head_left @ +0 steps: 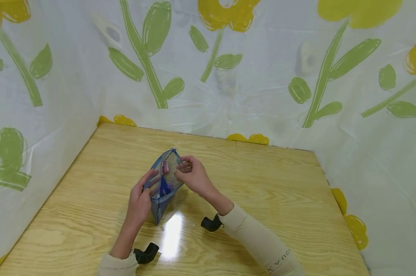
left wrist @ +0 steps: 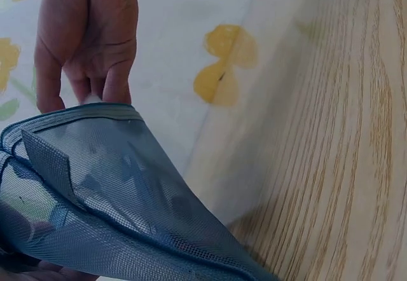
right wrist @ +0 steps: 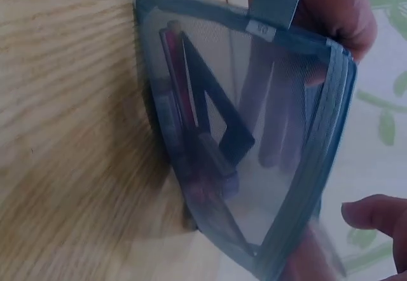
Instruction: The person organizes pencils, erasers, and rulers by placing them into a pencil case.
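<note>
A blue mesh zip pouch [head_left: 158,207] stands tilted with its mouth unzipped. My left hand [head_left: 140,195] grips its left side, thumb outside, fingers showing through the mesh. At the right rim my right hand [head_left: 195,178] dips its curled fingers to the opening; a small pale thing [left wrist: 93,98] shows between thumb and fingers, its kind hidden by the rim and blur. Inside the pouch are a dark blue set square [right wrist: 206,106], a slim red item [right wrist: 178,71], a pink item [head_left: 165,167] and a purple item [head_left: 170,186].
The wooden tabletop [head_left: 263,191] is bordered by white sheets [head_left: 263,96] printed with yellow flowers and green stems. Black wrist mounts [head_left: 146,253] stick out beside both cuffs. A bright reflection lies on the wood before the pouch.
</note>
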Motion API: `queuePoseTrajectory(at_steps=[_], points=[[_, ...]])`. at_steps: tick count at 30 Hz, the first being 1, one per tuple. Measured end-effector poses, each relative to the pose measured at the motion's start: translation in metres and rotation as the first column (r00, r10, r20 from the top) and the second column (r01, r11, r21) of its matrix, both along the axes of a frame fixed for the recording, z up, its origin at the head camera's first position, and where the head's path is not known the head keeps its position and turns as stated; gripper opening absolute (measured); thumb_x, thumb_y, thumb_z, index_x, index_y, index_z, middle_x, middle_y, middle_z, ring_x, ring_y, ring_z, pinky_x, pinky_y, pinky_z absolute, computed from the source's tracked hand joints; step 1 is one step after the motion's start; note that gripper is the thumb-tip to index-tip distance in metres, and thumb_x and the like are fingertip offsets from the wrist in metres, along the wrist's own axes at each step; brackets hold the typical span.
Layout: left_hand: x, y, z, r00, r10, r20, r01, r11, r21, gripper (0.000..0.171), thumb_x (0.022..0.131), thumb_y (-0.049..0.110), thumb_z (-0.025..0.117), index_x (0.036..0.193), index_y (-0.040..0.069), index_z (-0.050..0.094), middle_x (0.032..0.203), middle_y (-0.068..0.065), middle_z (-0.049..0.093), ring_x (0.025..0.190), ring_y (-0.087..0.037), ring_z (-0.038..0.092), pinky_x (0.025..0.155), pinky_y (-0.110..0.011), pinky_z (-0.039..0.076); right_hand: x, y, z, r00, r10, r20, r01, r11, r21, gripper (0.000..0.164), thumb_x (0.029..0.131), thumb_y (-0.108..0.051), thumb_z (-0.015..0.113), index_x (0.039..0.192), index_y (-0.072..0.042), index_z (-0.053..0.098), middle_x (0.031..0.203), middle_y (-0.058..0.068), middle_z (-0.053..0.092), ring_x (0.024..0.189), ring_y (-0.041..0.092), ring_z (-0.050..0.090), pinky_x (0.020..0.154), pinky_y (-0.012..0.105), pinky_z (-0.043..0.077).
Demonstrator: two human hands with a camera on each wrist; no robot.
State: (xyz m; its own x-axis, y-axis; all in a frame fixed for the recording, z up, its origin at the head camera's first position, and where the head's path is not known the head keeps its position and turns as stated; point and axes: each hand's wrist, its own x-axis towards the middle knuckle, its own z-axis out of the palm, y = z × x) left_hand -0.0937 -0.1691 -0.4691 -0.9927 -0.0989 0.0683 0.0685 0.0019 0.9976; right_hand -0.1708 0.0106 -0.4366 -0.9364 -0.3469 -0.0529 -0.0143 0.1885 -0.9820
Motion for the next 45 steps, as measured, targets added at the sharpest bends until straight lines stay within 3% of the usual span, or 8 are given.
queuePoseTrajectory(at_steps=[11, 16, 23, 30, 35, 38, 41, 45], points=[[0.000, -0.002, 0.002, 1.000, -0.023, 0.011, 0.023, 1.000, 0.001, 0.060, 0.097, -0.010, 0.019, 0.156, -0.008, 0.028, 0.155, -0.027, 0.039, 0.140, -0.045, 0.043, 0.096, -0.010, 0.050, 0.010, 0.006, 0.011, 0.994, 0.100, -0.030, -0.099, 0.994, 0.048, 0.045, 0.100, -0.016, 0.061, 0.142, -0.002, 0.053, 0.133, 0.023, 0.059, 0.115, 0.032, 0.064, 0.089, 0.039, 0.061], [0.001, -0.002, 0.001, 1.000, -0.023, 0.014, 0.023, 1.000, 0.011, 0.059, 0.097, -0.010, 0.019, 0.156, -0.009, 0.027, 0.155, -0.028, 0.038, 0.140, -0.045, 0.042, 0.096, -0.009, 0.049, 0.010, 0.011, 0.009, 0.995, 0.080, -0.065, -0.079, 0.997, 0.016, 0.039, 0.099, -0.013, 0.061, 0.136, -0.002, 0.058, 0.128, 0.023, 0.061, 0.109, 0.030, 0.067, 0.088, 0.049, 0.061], [0.002, -0.003, 0.001, 0.999, -0.027, 0.022, 0.027, 1.000, 0.005, 0.059, 0.098, -0.009, 0.020, 0.156, -0.008, 0.027, 0.156, -0.026, 0.038, 0.141, -0.042, 0.042, 0.097, -0.009, 0.048, 0.013, 0.022, 0.000, 0.975, 0.047, -0.216, -0.050, 0.999, -0.006, 0.033, 0.100, -0.007, 0.060, 0.132, 0.002, 0.060, 0.127, 0.023, 0.064, 0.116, 0.032, 0.063, 0.098, 0.042, 0.056], [0.003, -0.004, 0.002, 0.999, -0.039, 0.035, 0.039, 0.999, -0.015, 0.058, 0.099, -0.007, 0.020, 0.157, -0.008, 0.027, 0.156, -0.025, 0.037, 0.142, -0.043, 0.041, 0.100, -0.011, 0.048, 0.019, 0.044, -0.005, 0.983, 0.023, -0.180, -0.032, 0.998, -0.046, 0.036, 0.103, -0.012, 0.058, 0.137, -0.003, 0.059, 0.131, 0.022, 0.063, 0.121, 0.035, 0.060, 0.094, 0.026, 0.056], [0.002, -0.001, 0.003, 0.998, -0.024, 0.053, 0.027, 0.998, -0.056, 0.057, 0.099, -0.006, 0.022, 0.156, -0.007, 0.029, 0.157, -0.024, 0.038, 0.143, -0.042, 0.041, 0.104, -0.017, 0.047, 0.021, 0.063, -0.004, 0.972, -0.014, -0.233, 0.011, 1.000, -0.014, 0.036, 0.104, -0.012, 0.057, 0.138, -0.003, 0.059, 0.133, 0.022, 0.062, 0.122, 0.034, 0.059, 0.101, 0.036, 0.055], [0.001, 0.005, 0.003, 0.998, -0.006, 0.065, 0.014, 0.993, -0.120, 0.057, 0.099, -0.006, 0.026, 0.156, -0.005, 0.033, 0.157, -0.022, 0.040, 0.142, -0.041, 0.044, 0.091, -0.010, 0.047, 0.025, 0.073, -0.003, 0.952, -0.075, -0.298, 0.080, 0.997, 0.006, 0.035, 0.102, -0.010, 0.059, 0.137, -0.004, 0.060, 0.131, 0.017, 0.064, 0.120, 0.032, 0.060, 0.105, 0.046, 0.052], [0.000, 0.014, 0.000, 0.998, 0.033, 0.055, -0.020, 0.975, -0.222, 0.056, 0.099, -0.004, 0.033, 0.154, -0.001, 0.039, 0.155, -0.021, 0.044, 0.095, -0.036, 0.067, 0.064, -0.015, 0.041, 0.029, 0.083, -0.004, 0.905, -0.143, -0.400, 0.155, 0.988, -0.002, 0.033, 0.101, -0.004, 0.059, 0.134, -0.002, 0.061, 0.128, 0.016, 0.066, 0.119, 0.035, 0.060, 0.107, 0.054, 0.049], [-0.003, 0.026, -0.006, 0.999, 0.048, -0.012, -0.050, 0.949, -0.312, 0.057, 0.096, -0.003, 0.039, 0.153, -0.003, 0.041, 0.155, -0.024, 0.044, 0.096, -0.033, 0.064, 0.087, -0.035, 0.055, 0.038, 0.097, -0.008, 0.816, -0.201, -0.542, 0.240, 0.971, 0.002, 0.032, 0.098, 0.006, 0.058, 0.130, 0.006, 0.062, 0.127, 0.023, 0.066, 0.119, 0.040, 0.060, 0.106, 0.059, 0.047]])
